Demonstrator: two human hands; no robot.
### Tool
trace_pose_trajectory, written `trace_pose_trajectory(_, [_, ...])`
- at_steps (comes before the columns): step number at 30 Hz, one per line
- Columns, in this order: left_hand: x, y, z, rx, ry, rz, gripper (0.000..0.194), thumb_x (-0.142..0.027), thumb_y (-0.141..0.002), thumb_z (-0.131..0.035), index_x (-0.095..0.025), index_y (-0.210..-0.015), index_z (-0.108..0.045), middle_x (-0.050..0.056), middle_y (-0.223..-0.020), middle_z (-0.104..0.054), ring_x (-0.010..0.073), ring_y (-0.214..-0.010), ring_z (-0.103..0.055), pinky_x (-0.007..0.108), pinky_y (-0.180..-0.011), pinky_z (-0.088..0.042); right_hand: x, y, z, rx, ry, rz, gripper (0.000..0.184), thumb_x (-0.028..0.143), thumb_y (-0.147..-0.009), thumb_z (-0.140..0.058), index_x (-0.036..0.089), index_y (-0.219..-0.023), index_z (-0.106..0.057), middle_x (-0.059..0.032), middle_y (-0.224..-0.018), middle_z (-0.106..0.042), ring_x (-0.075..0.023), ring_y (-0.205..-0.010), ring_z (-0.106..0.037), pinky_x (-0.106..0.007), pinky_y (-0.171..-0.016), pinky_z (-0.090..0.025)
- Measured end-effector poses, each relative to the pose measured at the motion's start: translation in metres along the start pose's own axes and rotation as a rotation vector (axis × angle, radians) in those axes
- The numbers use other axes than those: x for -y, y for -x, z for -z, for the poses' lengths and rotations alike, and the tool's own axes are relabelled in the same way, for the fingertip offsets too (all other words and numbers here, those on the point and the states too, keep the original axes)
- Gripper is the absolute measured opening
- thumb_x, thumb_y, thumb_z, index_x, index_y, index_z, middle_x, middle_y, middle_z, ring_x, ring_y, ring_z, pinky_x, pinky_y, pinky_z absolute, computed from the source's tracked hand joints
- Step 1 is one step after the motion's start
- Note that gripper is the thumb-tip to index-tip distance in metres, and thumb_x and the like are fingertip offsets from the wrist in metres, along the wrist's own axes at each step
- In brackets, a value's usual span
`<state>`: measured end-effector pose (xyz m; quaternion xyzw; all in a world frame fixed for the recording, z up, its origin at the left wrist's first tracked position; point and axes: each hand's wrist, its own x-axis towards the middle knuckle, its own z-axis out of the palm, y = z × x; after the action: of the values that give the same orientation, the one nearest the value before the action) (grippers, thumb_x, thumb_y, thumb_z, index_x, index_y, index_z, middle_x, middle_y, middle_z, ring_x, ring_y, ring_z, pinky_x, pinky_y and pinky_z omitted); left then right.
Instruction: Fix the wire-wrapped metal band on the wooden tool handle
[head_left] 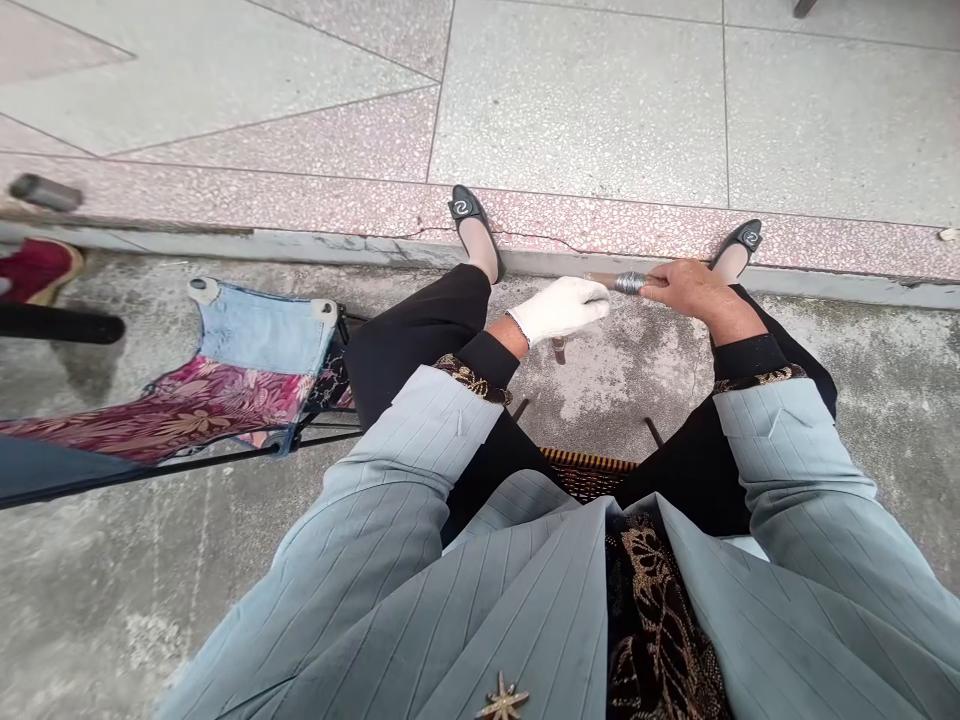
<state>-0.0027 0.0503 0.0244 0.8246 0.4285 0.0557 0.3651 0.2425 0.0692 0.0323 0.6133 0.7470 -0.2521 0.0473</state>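
Observation:
I sit with both arms stretched out over my knees. My left hand [561,308], in a white glove, is closed around one end of a thin stick-like tool [626,283] wound with shiny metal wire in its middle. My bare right hand [694,290] grips the tool's other end with curled fingers. The tool lies roughly level between the two hands, above the concrete ground. A small dark part hangs just below the gloved hand; I cannot make out what it is.
A folding stool with a floral cloth and denim seat [247,370] stands at my left. My feet in black flat shoes [466,208] rest on a raised kerb [300,245] edging a terrazzo floor. A red object [34,268] and dark bars lie far left.

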Motion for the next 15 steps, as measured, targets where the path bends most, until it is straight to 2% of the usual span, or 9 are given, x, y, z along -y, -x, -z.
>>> trace_pose_trajectory(3, [0.002,0.0,0.004,-0.024,-0.075,-0.022,0.034,-0.03,-0.093,-0.051,-0.014,-0.101,-0.079,0.008,-0.099,-0.077,0.0212,-0.092,-0.069,0.03,-0.082,-0.049,-0.003,0.0,0.0,0.209,-0.005,0.063,0.024,0.041,-0.087,-0.067,0.019,-0.081,-0.074,-0.0015,-0.068,-0.057,-0.016,-0.067,-0.049,-0.032,-0.065,-0.033])
trace_pose_trajectory(5, [0.005,0.0,0.007,-0.064,-0.088,-0.041,0.034,-0.03,-0.091,-0.053,-0.013,-0.103,-0.08,0.009,-0.106,-0.078,0.0232,-0.101,-0.07,0.031,-0.09,-0.049,-0.004,0.001,0.0,0.351,-0.084,0.113,0.023,0.042,-0.085,-0.069,0.02,-0.083,-0.077,0.0011,-0.064,-0.054,-0.0146,-0.064,-0.048,-0.031,-0.064,-0.034])
trace_pose_trajectory(7, [0.009,-0.001,0.009,-0.107,-0.034,-0.019,0.033,-0.029,-0.091,-0.055,-0.012,-0.104,-0.08,0.009,-0.106,-0.078,0.0229,-0.102,-0.07,0.031,-0.093,-0.05,-0.004,0.003,0.0,0.447,-0.213,0.165,0.026,0.047,-0.083,-0.072,0.023,-0.09,-0.081,0.0023,-0.066,-0.057,-0.0138,-0.064,-0.049,-0.03,-0.064,-0.035])
trace_pose_trajectory(12, [0.018,-0.008,0.007,-0.113,0.224,0.055,0.024,-0.024,-0.087,-0.061,-0.012,-0.096,-0.079,0.005,-0.087,-0.075,0.0167,-0.083,-0.067,0.029,-0.082,-0.05,-0.003,0.011,0.005,0.508,-0.521,0.244,0.044,0.06,-0.074,-0.081,0.025,-0.1,-0.085,0.0018,-0.069,-0.064,-0.0133,-0.065,-0.053,-0.029,-0.063,-0.04])
trace_pose_trajectory(15, [0.02,-0.012,-0.002,-0.073,0.43,0.069,0.016,-0.024,-0.086,-0.064,-0.012,-0.091,-0.075,0.003,-0.079,-0.071,0.0133,-0.073,-0.062,0.026,-0.073,-0.05,0.0,0.016,0.008,0.428,-0.688,0.273,0.053,0.062,-0.068,-0.085,0.022,-0.102,-0.085,0.0006,-0.074,-0.068,-0.0129,-0.063,-0.054,-0.029,-0.062,-0.042])
